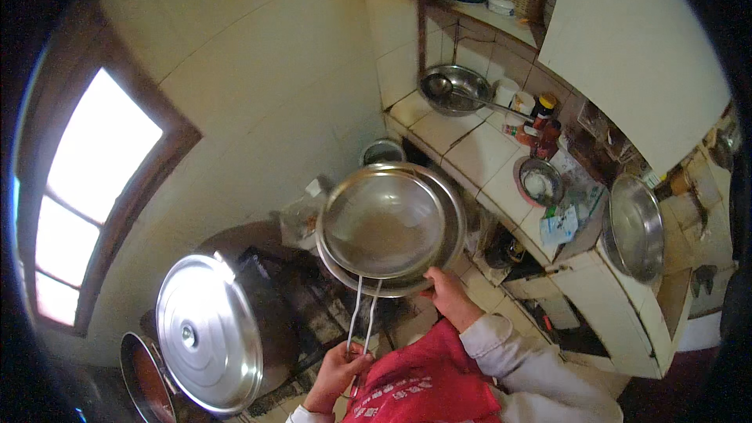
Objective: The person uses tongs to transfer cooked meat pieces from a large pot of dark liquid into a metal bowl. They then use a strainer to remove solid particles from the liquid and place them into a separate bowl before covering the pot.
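A round metal mesh strainer [385,223] lies over a wide metal basin [453,229], whose rim shows around its right side and below. Its long wire handle runs down to my left hand [343,373], where my fingers are closed around it. My right hand [452,296] grips the lower right rim of the basin, thumb on top and fingers underneath. What the basin holds is hidden beneath the mesh. Both hands are in front of a red apron [417,370] bearing writing.
Left stands a pot with a shiny metal lid [205,335], beside a pan [150,385] of reddish contents. The tiled counter [482,147] at right bears a bowl with a ladle [455,91], bottles, a small bowl [539,182] and a large metal basin [637,229].
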Action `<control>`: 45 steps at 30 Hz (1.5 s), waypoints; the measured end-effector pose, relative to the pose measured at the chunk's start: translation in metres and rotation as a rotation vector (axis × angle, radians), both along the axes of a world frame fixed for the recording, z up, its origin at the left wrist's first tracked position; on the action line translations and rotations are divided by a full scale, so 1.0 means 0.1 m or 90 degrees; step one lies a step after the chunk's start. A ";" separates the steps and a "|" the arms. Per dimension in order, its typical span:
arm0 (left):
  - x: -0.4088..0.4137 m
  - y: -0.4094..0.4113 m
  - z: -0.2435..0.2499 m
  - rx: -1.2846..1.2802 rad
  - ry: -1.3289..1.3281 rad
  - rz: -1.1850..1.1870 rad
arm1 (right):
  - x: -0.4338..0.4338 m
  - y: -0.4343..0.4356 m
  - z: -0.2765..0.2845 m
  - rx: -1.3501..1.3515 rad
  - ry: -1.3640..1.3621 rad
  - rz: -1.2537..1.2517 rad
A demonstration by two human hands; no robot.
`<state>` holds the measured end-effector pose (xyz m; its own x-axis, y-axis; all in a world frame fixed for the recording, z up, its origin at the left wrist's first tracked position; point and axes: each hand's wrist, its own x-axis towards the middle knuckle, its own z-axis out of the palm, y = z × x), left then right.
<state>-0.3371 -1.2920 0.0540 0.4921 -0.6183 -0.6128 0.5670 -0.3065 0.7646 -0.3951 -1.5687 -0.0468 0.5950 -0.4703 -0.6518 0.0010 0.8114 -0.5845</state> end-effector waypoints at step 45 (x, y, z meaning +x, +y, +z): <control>-1.84 0.54 -0.71 -0.047 -0.230 0.640 | -0.42 -0.54 0.13 -0.126 0.005 0.365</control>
